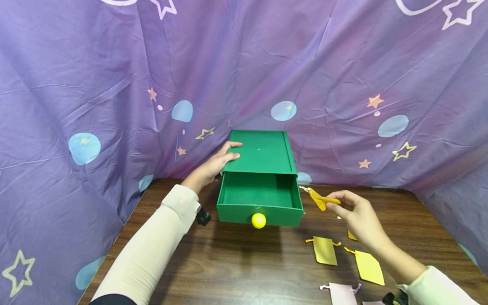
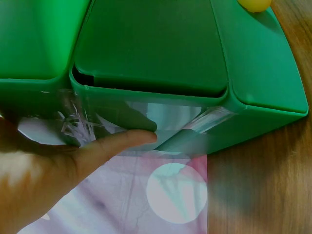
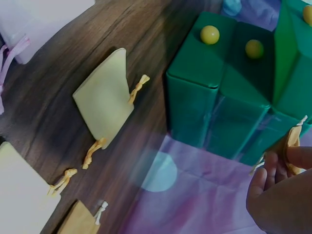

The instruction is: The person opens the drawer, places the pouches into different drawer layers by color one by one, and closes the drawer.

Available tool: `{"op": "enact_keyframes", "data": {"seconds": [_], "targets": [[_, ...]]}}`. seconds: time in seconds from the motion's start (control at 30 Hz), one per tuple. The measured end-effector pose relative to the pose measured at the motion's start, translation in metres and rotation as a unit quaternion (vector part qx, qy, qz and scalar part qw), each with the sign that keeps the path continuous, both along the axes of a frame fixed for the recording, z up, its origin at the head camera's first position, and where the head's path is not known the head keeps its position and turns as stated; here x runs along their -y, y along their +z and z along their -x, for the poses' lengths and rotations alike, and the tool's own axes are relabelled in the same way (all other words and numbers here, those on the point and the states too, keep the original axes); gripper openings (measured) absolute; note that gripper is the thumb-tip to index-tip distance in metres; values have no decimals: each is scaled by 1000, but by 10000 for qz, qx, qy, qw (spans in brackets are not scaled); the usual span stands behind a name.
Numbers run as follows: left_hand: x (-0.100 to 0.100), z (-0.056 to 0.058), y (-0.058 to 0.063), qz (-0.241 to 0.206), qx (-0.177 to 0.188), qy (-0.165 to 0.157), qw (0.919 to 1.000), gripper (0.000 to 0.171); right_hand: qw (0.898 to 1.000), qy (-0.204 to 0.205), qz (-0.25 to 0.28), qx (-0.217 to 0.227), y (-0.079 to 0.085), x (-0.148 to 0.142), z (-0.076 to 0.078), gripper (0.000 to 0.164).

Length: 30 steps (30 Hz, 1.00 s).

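Note:
In the head view a green drawer cabinet [image 1: 259,152] stands at the back of the table, with its top drawer [image 1: 260,214] pulled out by a yellow knob side facing me. My left hand [image 1: 215,165] rests on the cabinet's left edge; in the left wrist view its thumb [image 2: 122,142] lies straight along the cabinet. My right hand [image 1: 356,214], right of the drawer, pinches a golden-yellow drawstring pouch [image 1: 318,199] with a white cord. The right wrist view shows this pouch [image 3: 292,141] partly hidden by the fingers.
On the table's right lie a yellow pouch [image 1: 325,250], a paler yellow pouch [image 1: 370,267], a half-covered golden pouch [image 1: 352,236] and a lilac pouch [image 1: 343,294]. Lower drawers with yellow knobs [image 3: 209,35] are closed. A purple patterned cloth [image 1: 324,63] hangs behind.

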<state>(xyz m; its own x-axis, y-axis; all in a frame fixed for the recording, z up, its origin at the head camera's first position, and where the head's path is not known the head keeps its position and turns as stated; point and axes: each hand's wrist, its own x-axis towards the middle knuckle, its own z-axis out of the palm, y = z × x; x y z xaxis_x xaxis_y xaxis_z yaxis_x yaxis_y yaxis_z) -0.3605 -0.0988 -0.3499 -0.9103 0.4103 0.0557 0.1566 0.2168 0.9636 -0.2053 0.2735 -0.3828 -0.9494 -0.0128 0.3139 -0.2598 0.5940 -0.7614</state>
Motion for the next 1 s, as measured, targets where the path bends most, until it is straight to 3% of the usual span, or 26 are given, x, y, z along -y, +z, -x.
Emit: {"op": "enact_keyframes", "data": {"seconds": [0.67, 1.0], "targets": [[0, 1, -1, 7, -40, 28, 10000, 50, 9994, 153, 195, -242, 23, 19, -12, 19], [-1, 0, -1, -52, 0, 23, 10000, 50, 9969, 531, 428, -390, 32, 30, -11, 17]]}}
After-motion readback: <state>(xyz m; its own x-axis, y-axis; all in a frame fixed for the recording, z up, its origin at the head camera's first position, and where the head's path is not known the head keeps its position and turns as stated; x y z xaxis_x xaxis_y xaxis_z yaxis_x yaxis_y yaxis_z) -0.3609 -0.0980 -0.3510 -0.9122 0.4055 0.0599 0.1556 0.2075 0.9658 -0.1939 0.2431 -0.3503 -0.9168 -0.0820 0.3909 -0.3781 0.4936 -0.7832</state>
